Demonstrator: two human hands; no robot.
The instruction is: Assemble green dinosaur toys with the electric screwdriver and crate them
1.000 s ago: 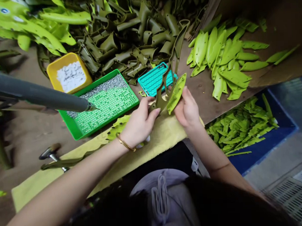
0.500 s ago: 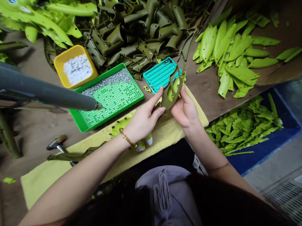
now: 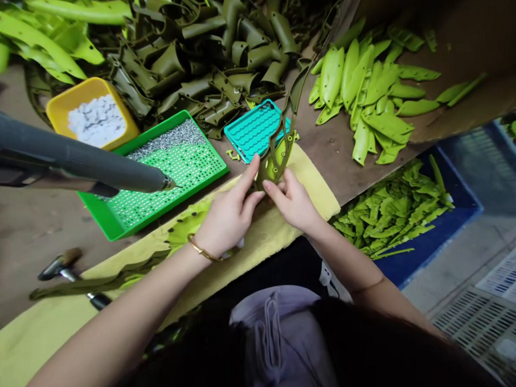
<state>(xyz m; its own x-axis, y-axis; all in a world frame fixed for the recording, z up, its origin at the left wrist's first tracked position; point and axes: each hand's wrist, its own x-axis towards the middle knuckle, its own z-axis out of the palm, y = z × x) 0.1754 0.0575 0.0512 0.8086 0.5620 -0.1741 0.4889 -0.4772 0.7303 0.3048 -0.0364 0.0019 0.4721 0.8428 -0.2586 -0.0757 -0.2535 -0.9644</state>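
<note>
Between my two hands is a long, curved olive-green plastic part with a lime-green piece set against it. My left hand pinches its lower left edge between thumb and fingers, and a gold bangle circles that wrist. On the lower right edge, my right hand grips with its thumb on top. Beneath the hands lies a yellow cloth. A lime-green part with dark spots rests on the cloth, partly hidden by my left hand and forearm.
A dark tool reaches in from the left above a green screw tray. Near it are a yellow box, a turquoise tray and a hammer. Piles of olive parts and lime parts lie behind; a blue bin is at right.
My right hand has turned from an open palm beside the part to a grip with the thumb on its lower edge. The view has shifted, moving the scene leftward.
</note>
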